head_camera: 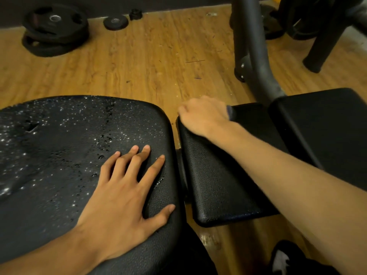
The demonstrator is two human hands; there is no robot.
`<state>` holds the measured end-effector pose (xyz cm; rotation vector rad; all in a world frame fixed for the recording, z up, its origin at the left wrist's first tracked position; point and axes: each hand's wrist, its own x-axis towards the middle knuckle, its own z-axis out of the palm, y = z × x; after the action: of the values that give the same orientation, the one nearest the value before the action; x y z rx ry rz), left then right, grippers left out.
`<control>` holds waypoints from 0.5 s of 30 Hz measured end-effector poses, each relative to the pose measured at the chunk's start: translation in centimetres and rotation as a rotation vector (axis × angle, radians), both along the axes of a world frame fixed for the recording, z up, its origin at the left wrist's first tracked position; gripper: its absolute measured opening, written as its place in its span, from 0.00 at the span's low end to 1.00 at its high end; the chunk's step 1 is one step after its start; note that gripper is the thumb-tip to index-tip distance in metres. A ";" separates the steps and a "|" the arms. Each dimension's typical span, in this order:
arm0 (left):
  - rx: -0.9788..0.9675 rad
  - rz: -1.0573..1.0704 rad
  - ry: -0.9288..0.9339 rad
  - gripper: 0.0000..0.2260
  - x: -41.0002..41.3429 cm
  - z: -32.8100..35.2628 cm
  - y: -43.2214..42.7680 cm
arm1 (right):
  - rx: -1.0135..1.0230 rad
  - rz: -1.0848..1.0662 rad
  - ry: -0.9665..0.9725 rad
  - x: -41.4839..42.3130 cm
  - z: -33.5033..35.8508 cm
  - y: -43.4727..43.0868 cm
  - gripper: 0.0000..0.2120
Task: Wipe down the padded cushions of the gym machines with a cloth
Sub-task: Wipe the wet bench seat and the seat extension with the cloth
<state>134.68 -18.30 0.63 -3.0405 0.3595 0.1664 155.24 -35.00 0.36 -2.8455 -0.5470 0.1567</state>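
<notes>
The left hand rests flat, fingers spread, on the wide black droplet-beaded seat cushion. The right hand curls around a mostly hidden grey cloth at the far end of the narrow black padded cushion. Wiping this 1 seems underway, and the next move likely needs a firm pull back along it.

Your right grip covers nearly all of the grey-blue cloth. Only a sliver shows beside your wrist, and the curled fingertips are hidden from you. The wet black padded seat cushion runs off the left and bottom edges, the black rectangular pad off the right. The black-and-white shoe is cut by the bottom edge.
</notes>
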 end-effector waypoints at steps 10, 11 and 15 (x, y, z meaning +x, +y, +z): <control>-0.011 -0.003 -0.025 0.40 0.0 -0.2 0.0 | 0.009 -0.322 -0.061 2.3 -0.1 -10.9 0.22; -0.009 -0.002 -0.030 0.40 0.0 -0.2 -0.1 | -0.041 -0.320 -0.089 2.0 -0.2 -9.5 0.24; -0.002 -0.006 -0.032 0.40 0.1 0.0 -0.2 | 0.012 -0.075 -0.011 -0.1 -0.4 0.1 0.23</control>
<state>134.80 -18.51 0.60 -3.0400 0.3661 0.1177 155.15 -34.94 -0.08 -2.8520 -0.4408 0.1245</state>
